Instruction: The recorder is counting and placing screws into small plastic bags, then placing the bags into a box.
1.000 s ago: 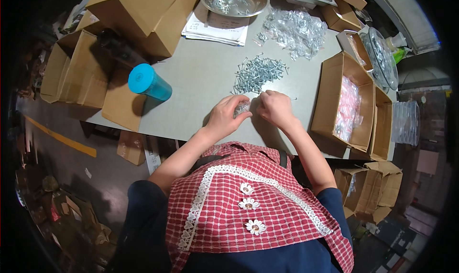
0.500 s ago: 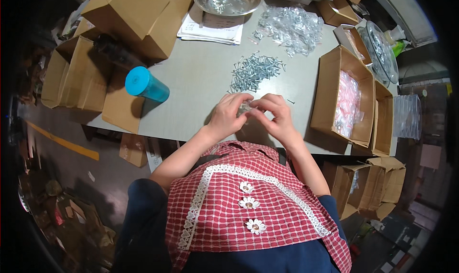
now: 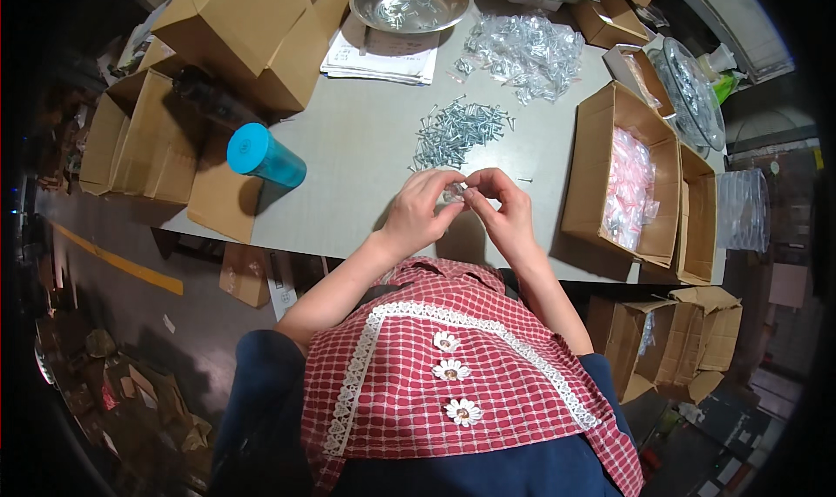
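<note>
Near the table's front edge, my left hand [image 3: 418, 211] is closed on a small clear plastic bag [image 3: 453, 193]. My right hand [image 3: 506, 211] pinches the bag's right side between thumb and fingertips. What the bag contains is too small and too covered by fingers to tell. Just beyond my hands lies a loose pile of silvery screws [image 3: 463, 131], and a single screw [image 3: 525, 180] rests to the right of it. Farther back is a heap of clear bags [image 3: 531, 53] with metal pieces inside.
A steel bowl [image 3: 444, 16] with screws rests on papers [image 3: 383, 59] at the back. A blue-lidded bottle [image 3: 266, 157] and open cartons [image 3: 157, 140] are at left. Toward the right, a cardboard box [image 3: 585, 171] holds red-and-clear bags [image 3: 629, 184]; clear plastic containers [image 3: 740, 210] stand beyond.
My right hand has shifted slightly, its fingers drawn closer together at the bag's edge. My left hand keeps its hold. The whole view has moved a little.
</note>
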`<state>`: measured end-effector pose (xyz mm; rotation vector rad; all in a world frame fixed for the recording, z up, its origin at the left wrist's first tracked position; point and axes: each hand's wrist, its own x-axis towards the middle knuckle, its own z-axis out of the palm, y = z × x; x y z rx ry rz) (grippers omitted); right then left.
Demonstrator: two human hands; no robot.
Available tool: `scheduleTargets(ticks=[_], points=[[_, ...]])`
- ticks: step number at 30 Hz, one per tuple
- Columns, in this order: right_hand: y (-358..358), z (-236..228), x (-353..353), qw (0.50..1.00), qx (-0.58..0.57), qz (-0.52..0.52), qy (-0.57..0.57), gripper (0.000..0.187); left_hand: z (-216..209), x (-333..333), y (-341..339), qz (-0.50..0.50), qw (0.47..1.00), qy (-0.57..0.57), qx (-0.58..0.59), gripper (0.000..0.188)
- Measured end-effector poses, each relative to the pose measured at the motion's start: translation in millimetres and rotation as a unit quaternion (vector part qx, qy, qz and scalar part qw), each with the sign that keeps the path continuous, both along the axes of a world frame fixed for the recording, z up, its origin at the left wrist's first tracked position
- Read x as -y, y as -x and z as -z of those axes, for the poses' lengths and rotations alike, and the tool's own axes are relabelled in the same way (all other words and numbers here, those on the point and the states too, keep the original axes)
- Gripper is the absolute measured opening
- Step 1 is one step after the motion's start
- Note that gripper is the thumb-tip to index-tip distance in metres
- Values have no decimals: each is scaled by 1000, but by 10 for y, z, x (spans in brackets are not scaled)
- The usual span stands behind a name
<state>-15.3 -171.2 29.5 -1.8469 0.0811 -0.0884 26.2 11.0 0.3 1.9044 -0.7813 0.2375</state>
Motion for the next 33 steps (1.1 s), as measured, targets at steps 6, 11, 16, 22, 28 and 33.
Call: scheduleTargets(ticks=[6,11,16,22,28,33], points=[[52,-231,80,975,76,-49,203,15,-26,51,4,3,1000,-10,8,40],[69,-277,88,982,-6,-45,181,16,-35,99,41,4,1000,-23,21,40],[114,-120,140,997,-3,-23,67,16,-98,148,67,14,999,-17,32,40],[118,-280,232,983,142,-19,115,22,-71,233,83,6,999,-3,41,41],[180,-366,294,982,151,12,115,23,-111,319,121,14,1000,9,16,43],[230,-294,415,959,193,-13,206,19,-102,437,148,17,1000,5,5,42]])
